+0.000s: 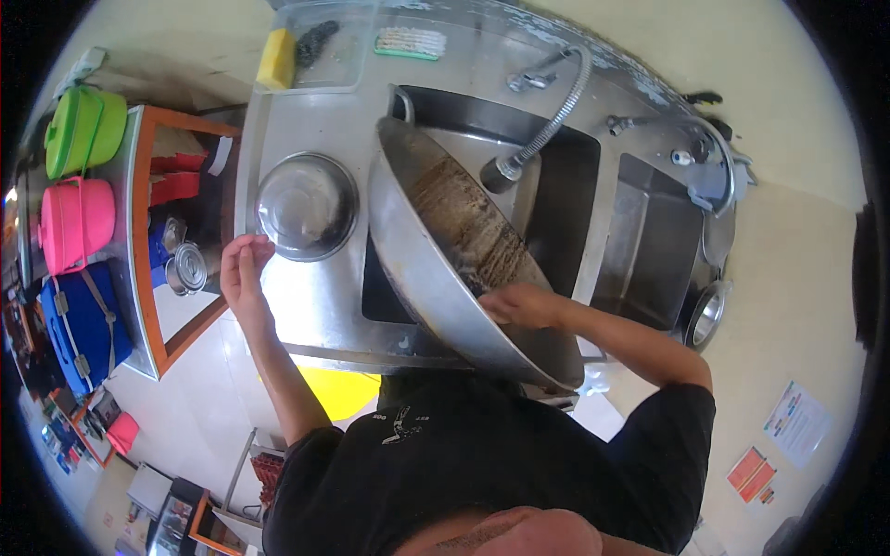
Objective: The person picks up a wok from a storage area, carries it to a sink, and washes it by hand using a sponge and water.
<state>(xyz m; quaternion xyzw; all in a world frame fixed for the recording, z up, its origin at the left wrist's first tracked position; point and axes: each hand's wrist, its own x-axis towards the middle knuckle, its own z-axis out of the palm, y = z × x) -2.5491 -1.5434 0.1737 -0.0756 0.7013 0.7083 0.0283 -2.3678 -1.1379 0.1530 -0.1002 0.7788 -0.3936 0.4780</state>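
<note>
A large, deep metal wok (408,246) stands tilted across the sink, its hollow side turned to the right. Brown and black residue coats the inside, with a little pale foam low down. Reaching into it from the right, my right hand (524,306) presses its closed fingers against the inner wall; what they hold is hidden. My left hand (247,278) hovers at the counter's left edge, loosely bent, with nothing visible in it. Beside that hand an upturned shiny metal bowl (308,206) rests on the steel counter (320,320).
A spring-hose faucet (570,107) hangs over the sink basin (565,213). To the right lies a second basin (644,246). At the back are a clear tub (334,74) with a yellow sponge (276,60) and a green-backed brush (410,43). An orange-edged shelf (153,232) stands left.
</note>
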